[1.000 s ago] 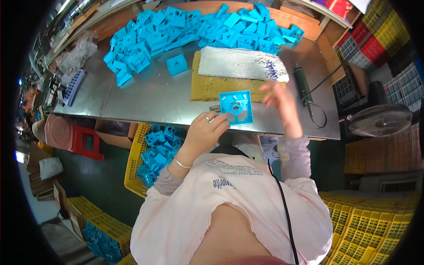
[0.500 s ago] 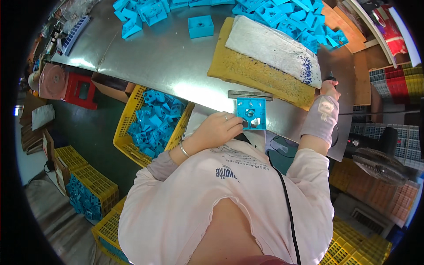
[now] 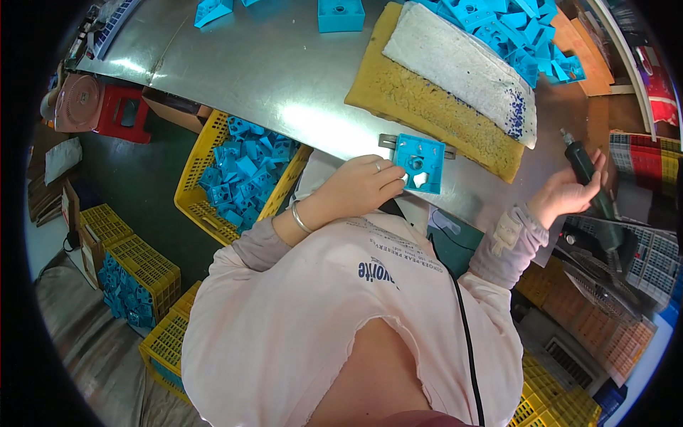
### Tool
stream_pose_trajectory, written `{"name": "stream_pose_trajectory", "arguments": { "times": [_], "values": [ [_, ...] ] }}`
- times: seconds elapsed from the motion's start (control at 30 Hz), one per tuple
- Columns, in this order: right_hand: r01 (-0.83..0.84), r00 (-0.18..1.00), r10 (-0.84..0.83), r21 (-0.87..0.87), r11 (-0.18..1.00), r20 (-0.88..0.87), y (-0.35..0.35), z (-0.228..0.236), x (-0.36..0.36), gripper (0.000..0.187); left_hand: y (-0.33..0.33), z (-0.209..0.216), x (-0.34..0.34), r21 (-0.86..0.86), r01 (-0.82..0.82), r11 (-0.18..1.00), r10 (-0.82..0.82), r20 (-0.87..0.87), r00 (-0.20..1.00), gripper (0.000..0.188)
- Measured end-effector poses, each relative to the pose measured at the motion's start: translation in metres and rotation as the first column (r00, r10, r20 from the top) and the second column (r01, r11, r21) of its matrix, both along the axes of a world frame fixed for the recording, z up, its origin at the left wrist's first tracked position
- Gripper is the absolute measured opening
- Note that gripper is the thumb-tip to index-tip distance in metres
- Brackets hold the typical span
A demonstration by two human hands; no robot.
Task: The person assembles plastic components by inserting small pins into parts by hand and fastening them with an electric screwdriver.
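Observation:
A square blue plastic housing (image 3: pixel 429 173) with a round hole in its middle sits at the near edge of the metal table. My left hand (image 3: pixel 373 181) is closed on the left side of that housing, its fingertips at the lower left corner. Behind it, a flat metal bar (image 3: pixel 387 141) shows on both sides. Off to the right, past the table edge, my right hand (image 3: pixel 569 191) grips a dark green electric screwdriver (image 3: pixel 582 162), palm turned up and the bit pointing up and away.
A mustard-coloured pad (image 3: pixel 420 96) lies beyond the housing, under a white cloth (image 3: pixel 462 60) dotted with small dark screws. Blue housings (image 3: pixel 498 32) are heaped at the far right. A yellow crate (image 3: pixel 186 181) of blue parts stands left. A fan (image 3: pixel 597 285) is at right.
My right hand has swung right and nearer from beside the cloth, bringing the screwdriver into clear view. The left hand still holds the housing. The whole view has shifted somewhat.

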State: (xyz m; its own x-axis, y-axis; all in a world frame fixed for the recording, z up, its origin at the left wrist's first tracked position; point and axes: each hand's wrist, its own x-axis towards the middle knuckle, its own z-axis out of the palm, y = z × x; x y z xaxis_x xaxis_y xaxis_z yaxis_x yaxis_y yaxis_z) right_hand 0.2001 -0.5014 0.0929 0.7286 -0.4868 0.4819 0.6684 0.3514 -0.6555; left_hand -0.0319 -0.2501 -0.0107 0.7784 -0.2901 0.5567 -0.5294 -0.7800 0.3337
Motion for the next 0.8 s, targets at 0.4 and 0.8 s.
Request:
{"name": "stream_pose_trajectory", "arguments": {
  "times": [0.4, 0.8],
  "values": [
    [-0.294, 0.938, 0.346, -0.508, 0.81, 0.009, 0.028, 0.032, -0.077, 0.057, 0.004, 0.009, 0.002, 0.043, 0.038, 0.998, -0.033, -0.104, 0.994, 0.011],
    [-0.771, 0.626, 0.778, -0.181, 0.61, -0.047, 0.108, -0.019, -0.095, 0.092, 0.006, 0.014, 0.001, 0.054, 0.048, 0.997, -0.038, -0.179, 0.983, 0.01]
  ]
}}
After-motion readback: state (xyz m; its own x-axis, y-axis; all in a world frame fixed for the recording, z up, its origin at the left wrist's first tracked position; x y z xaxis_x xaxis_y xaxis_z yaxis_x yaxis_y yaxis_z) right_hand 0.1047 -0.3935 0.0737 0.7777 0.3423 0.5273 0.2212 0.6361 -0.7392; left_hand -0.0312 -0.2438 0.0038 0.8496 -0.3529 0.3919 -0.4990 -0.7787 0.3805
